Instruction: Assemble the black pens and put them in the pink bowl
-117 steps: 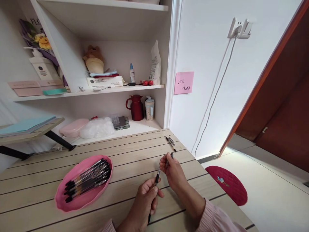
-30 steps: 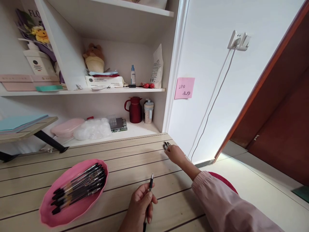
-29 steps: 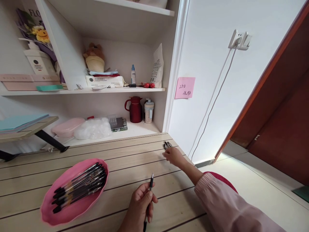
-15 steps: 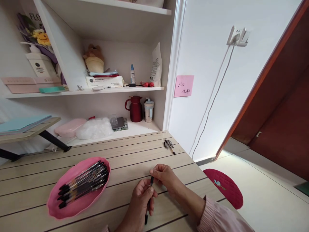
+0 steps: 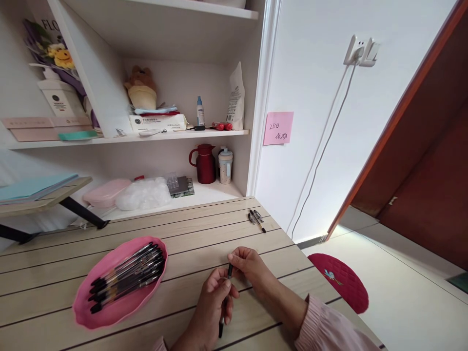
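Note:
My left hand [image 5: 215, 304] is closed around the barrel of a black pen [image 5: 225, 300], held upright over the wooden table [image 5: 190, 243]. My right hand [image 5: 248, 267] pinches the pen's upper end with thumb and fingers. A pink oval tray [image 5: 109, 312] with several black pens [image 5: 127, 278] lies on the table to the left of both hands. A few small pen parts [image 5: 257, 219] lie near the table's far right corner, beyond my right hand.
Shelves behind the table hold a red jug [image 5: 205, 163], a cup [image 5: 225, 165], a plastic bag [image 5: 144, 193] and a pink box [image 5: 106, 191]. A pink note [image 5: 278, 127] sticks to the wall. On the floor to the right lies a red cushion [image 5: 343, 285].
My right hand has come back from the pen parts at the far right corner to the top of the pen in my left hand. One more part lies there than at first.

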The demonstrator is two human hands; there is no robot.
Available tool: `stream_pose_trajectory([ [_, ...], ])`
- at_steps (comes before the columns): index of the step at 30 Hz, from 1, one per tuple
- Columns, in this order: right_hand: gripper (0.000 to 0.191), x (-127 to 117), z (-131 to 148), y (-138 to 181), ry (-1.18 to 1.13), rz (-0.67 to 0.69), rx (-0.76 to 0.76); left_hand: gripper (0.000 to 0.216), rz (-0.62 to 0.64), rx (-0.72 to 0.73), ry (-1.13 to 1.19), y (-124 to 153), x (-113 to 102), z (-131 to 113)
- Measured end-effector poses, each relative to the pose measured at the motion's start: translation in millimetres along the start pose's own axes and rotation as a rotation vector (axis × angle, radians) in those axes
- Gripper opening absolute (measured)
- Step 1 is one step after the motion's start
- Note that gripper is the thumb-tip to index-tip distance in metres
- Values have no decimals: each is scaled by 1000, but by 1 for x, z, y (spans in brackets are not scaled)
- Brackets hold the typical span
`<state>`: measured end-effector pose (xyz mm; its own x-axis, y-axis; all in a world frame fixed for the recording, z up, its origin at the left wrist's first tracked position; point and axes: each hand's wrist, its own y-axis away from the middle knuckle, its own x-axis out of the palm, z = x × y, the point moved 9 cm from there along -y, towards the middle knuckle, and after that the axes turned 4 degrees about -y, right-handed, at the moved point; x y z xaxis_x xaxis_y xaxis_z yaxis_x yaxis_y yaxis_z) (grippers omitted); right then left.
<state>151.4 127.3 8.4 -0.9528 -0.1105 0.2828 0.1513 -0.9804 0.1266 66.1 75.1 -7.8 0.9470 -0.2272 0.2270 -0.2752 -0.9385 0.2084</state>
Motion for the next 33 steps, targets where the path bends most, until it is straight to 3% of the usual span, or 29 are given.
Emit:
stream_pose_trajectory([
  [12, 37, 10, -4, 4, -190, 107, 54, 25, -6, -7, 22, 0, -1, 0],
  [17, 36, 8, -7, 5, -135, 85, 76, 24, -16, -13, 21, 0, -1, 0],
  [22, 37, 11, -9, 6, -252, 121, 104, 22, -25, -24, 21, 1, -1, 0],
  [27, 33, 8, -6, 3, -206, 106, 45, 24, -29, -33, 29, 1, -1, 2],
  [33, 34, 15, -15, 3, -282, 131, 104, 31, -57, -9, 58, -2, -3, 2],
])
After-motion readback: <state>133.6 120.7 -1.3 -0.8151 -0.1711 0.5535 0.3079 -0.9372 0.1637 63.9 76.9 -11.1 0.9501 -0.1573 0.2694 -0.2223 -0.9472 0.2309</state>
